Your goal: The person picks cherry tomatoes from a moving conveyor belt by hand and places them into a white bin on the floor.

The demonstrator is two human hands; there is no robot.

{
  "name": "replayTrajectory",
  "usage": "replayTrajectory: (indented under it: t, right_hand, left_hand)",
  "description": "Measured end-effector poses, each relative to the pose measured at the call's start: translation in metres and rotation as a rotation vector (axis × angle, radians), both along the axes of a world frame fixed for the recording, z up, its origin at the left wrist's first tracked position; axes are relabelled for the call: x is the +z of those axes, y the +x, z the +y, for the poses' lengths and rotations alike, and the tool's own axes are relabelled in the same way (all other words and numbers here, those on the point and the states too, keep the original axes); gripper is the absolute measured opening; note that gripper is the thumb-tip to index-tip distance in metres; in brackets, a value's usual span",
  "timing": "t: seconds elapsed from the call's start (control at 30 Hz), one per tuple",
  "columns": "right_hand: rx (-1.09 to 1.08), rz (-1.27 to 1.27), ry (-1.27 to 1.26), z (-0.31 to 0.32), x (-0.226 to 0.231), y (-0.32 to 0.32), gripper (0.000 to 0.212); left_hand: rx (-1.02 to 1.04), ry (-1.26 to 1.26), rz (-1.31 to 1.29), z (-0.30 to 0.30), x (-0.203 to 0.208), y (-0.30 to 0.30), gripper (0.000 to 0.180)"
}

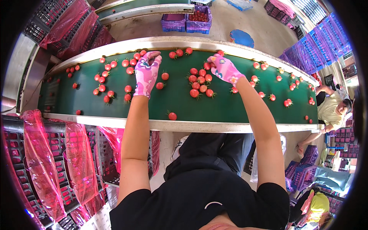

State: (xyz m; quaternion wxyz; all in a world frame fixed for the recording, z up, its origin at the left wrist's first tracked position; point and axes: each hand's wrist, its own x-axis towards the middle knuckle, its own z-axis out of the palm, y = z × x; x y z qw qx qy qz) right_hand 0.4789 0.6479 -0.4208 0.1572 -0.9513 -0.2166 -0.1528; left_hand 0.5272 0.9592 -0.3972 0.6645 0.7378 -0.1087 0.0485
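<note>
I have the left hand point(147, 74) over the green belt point(222, 111) with its fingers curled near the far rail point(180, 42), loose tomatoes point(130, 70) just to its left. A tight cluster of tomatoes point(201, 79) lies between the hands, closer to the right hand point(225, 69), whose fingers bend narrowly beside it; from here I can't tell whether either grips one.

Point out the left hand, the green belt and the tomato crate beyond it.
Left hand point(147, 74): head view, its gloved back.
Green belt point(218, 108): head view, bare near side.
Tomato crate point(197, 26): head view, front wall.
</note>
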Motion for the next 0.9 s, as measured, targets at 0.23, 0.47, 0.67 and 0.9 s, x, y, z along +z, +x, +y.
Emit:
replayTrajectory:
  t: [0.23,0.47,0.67,0.9]
  right_hand:
    - [-0.18,0.662,2.391,-0.02,0.022,-0.069,0.03]
    - [-0.348,0.496,1.553,-0.019,0.008,-0.092,0.025]
    - [-0.465,0.251,0.471,0.001,0.008,-0.06,0.033]
    - [-0.471,0.676,-0.127,-0.008,0.054,-0.04,0.038]
  left_hand:
    - [-0.066,0.966,-0.48,-0.042,0.003,0.017,0.031]
    - [-0.179,1.292,-0.396,-0.112,-0.01,0.049,0.023]
    - [-0.289,0.127,0.088,-0.108,-0.025,0.058,0.02]
    - [-0.612,0.112,0.548,-0.137,0.003,-0.021,0.022]
